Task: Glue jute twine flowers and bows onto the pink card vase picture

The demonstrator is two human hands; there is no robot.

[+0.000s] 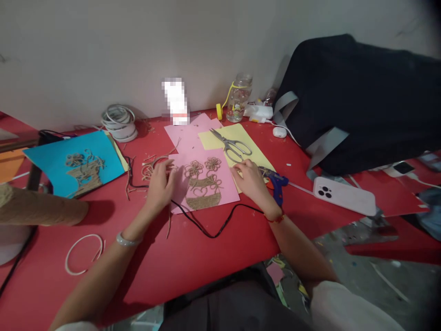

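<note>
A pink sheet (229,184) lies flat before me, carrying twine work: two looped flowers (212,163), a bow, a heart outline and a basket shape (204,201). At its left edge is my left hand (161,184), thumb and fingers apart, close to loose twine pieces (147,172). My right hand (250,177) has its bent fingers and thumb at the sheet's right edge, pinching it. Beside that hand, a blue glue gun (280,181) rests on the table, partly hidden. Grey scissors (231,145) lie on a yellow sheet (255,142) beyond it.
A black cable (213,235) loops across the red table (165,280). To the left are a blue sheet with twine work (51,161), a twine roll (41,205) and a white coil (119,122). A glass jar (237,103), phone (344,195) and black bag (358,105) stand or lie rightward.
</note>
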